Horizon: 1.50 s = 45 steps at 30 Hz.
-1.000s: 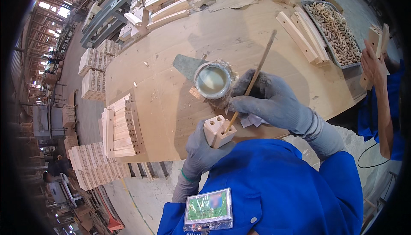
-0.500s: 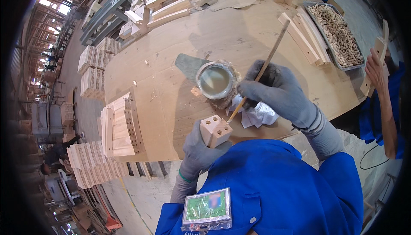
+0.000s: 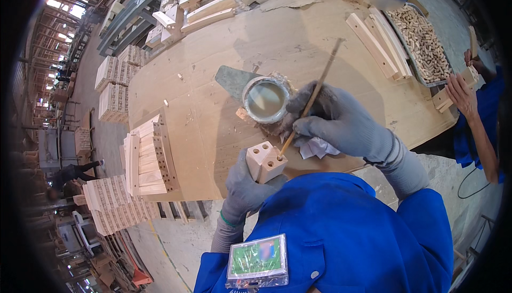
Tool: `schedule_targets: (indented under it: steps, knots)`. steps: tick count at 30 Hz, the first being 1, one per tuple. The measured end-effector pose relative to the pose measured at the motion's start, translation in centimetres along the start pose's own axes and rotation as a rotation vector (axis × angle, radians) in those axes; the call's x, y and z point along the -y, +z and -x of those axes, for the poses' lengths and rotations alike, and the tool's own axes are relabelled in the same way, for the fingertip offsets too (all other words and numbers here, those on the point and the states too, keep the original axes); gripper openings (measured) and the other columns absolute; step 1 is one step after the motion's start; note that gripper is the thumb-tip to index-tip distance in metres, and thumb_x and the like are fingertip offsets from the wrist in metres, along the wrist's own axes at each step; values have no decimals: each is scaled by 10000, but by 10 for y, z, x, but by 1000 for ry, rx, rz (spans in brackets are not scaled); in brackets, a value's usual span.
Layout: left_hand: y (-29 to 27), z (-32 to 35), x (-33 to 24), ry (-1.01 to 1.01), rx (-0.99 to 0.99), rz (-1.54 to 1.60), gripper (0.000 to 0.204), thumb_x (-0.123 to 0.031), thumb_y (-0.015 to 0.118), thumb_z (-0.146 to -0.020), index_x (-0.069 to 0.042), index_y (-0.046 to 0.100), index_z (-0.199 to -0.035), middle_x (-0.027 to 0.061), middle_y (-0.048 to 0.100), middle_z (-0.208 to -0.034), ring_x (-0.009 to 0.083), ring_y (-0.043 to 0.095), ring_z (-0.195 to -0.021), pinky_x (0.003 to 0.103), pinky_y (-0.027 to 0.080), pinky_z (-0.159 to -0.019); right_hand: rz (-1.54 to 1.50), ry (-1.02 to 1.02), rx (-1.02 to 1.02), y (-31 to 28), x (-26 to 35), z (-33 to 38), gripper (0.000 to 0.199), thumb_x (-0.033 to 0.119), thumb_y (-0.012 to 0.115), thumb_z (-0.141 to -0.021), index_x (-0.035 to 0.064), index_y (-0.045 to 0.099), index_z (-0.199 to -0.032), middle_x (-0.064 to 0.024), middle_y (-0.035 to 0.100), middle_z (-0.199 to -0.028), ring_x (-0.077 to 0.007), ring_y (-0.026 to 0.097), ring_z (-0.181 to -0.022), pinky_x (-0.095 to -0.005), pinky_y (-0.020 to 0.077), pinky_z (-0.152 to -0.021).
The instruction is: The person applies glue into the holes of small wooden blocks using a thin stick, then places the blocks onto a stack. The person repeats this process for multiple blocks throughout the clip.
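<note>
My left hand (image 3: 244, 183), in a grey glove, is closed around two pale wooden pieces (image 3: 265, 162) held side by side, their drilled end faces turned up. Pinched in my gloved right hand (image 3: 338, 116) is a thin wooden stick (image 3: 324, 74), slanting down to the left. Its lower tip sits at one of the holes in the right-hand piece; how deep it goes I cannot tell. Just beyond the fingers stands a round pot (image 3: 265, 100) of pale, cloudy liquid with a crusted rim. White crumpled paper (image 3: 316, 148) lies beneath my right hand.
A row of drilled wooden pieces (image 3: 149, 159) lies at the table's left edge. At the right are long wooden bars (image 3: 380, 47) and a tray (image 3: 385, 16) of dowels. Two co-workers' hands (image 3: 463, 94) handle wood at the right. A grey flat piece (image 3: 234, 82) lies beside the pot.
The stick has tilted more upright and its tip has shifted slightly left to a hole. My right hand moved a little left. A co-worker's hand at the right moved closer to the dowel tray.
</note>
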State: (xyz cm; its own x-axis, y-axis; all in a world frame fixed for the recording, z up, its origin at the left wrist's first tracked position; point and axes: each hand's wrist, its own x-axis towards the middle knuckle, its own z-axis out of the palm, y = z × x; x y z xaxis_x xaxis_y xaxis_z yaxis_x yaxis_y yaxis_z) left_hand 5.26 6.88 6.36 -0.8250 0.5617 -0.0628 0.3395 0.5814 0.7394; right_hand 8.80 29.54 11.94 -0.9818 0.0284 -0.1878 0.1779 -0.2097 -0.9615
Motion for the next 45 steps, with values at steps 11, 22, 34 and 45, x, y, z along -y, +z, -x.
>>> schedule_targets:
  steps: [11, 22, 34, 45]
  knots:
    - [-3, -2, 1, 136, -40, -57, 614, -246, 830, -580, -44, 522, -1071, 108, 643, -860, 258, 655, -710, 349, 519, -615, 9, 17, 102, -4, 24, 9, 252, 92, 655, -827, -31, 580, -1032, -49, 614, -833, -86, 565, -708, -218, 455, -628]
    - [-32, 4, -23, 82, -76, -68, 637, -243, 853, -546, -45, 531, -1060, 99, 631, -897, 256, 643, -790, 353, 514, -689, 0, -196, 74, -17, 29, 22, 209, 141, 688, -826, -6, 619, -958, -38, 644, -738, -94, 602, -614, -214, 492, -563]
    - [-67, -29, -91, 1180, -422, -851, 326, -250, 693, -709, -302, 594, -1015, 37, 523, -1155, 346, 433, -1152, 615, 362, -969, -100, -367, 246, 23, 9, -30, 585, 201, 527, -910, -6, 281, -1399, -156, 436, -1332, -221, 487, -1182, -305, 427, -962]
    - [-53, -60, -71, 660, -358, 281, 720, -12, 578, -698, 26, 295, -1359, 202, 295, -1439, 326, 262, -1357, 427, 311, -1067, 243, -658, -117, 7, 7, -4, 905, 250, 758, -739, -30, 224, -1415, -199, 445, -1339, -239, 471, -1212, -316, 369, -1011]
